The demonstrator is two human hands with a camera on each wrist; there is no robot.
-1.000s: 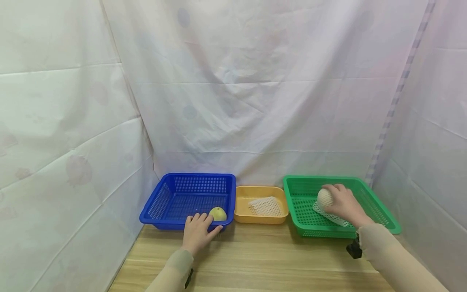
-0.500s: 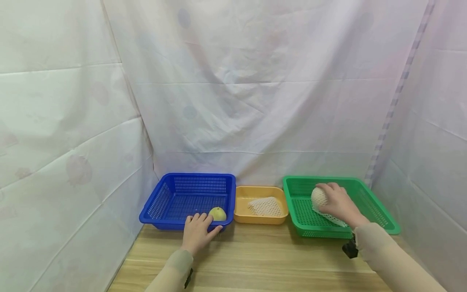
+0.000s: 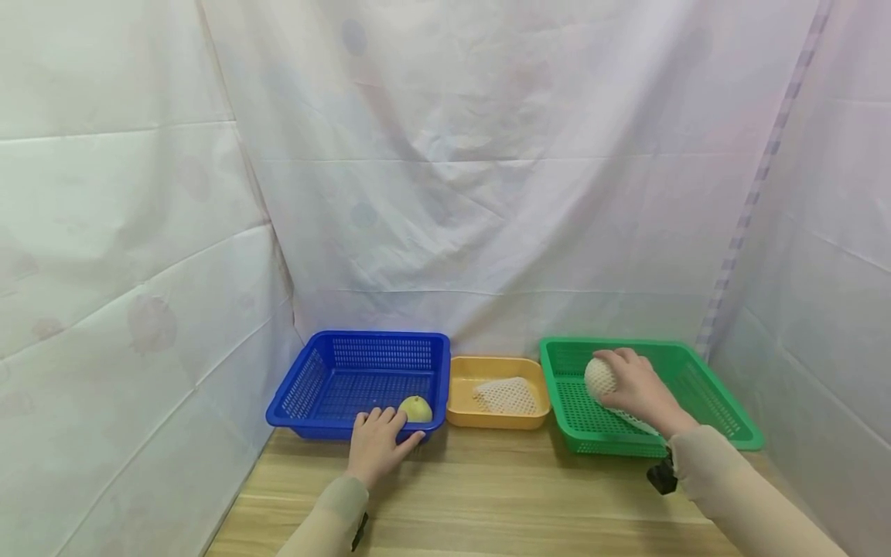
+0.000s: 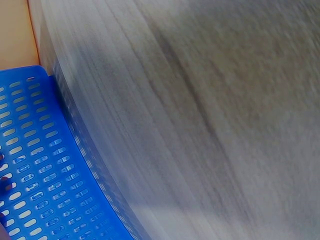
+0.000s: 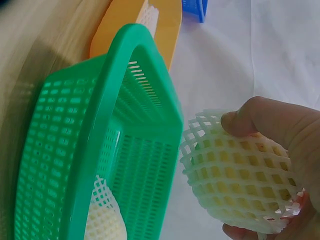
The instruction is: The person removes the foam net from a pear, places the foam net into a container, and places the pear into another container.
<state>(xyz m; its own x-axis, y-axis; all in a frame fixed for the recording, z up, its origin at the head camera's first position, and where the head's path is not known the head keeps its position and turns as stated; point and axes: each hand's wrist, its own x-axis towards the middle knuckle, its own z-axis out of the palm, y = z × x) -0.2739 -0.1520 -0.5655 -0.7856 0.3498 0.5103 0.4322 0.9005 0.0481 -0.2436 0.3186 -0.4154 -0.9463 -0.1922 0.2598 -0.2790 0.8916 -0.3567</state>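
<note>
My right hand (image 3: pixel 643 393) holds a round, pale yellow fruit (image 5: pixel 240 175) in a white foam net, thumb on one side and fingertips on the other. It is over the green basket (image 3: pixel 748 433). Another netted fruit (image 5: pixel 105 222) lies in that basket, partly hidden in the head view by the hand. My left hand (image 3: pixel 378 445) grips the near rim of the blue basket (image 3: pixel 285 414), fingers over the edge and thumb outside. Beside its fingertips, inside the basket, sits a bare yellow-green fruit (image 3: pixel 415 408).
Between the two baskets stands a small orange-yellow tray (image 3: pixel 462 418) with an empty white foam net (image 3: pixel 506 395) in it. All three containers line the back of the wooden table (image 3: pixel 501 495). White cloth (image 3: pixel 445 193) hangs behind and on both sides.
My right hand has moved a little to the left with the netted fruit, over the green basket. My left hand has stayed on the blue basket's rim.
</note>
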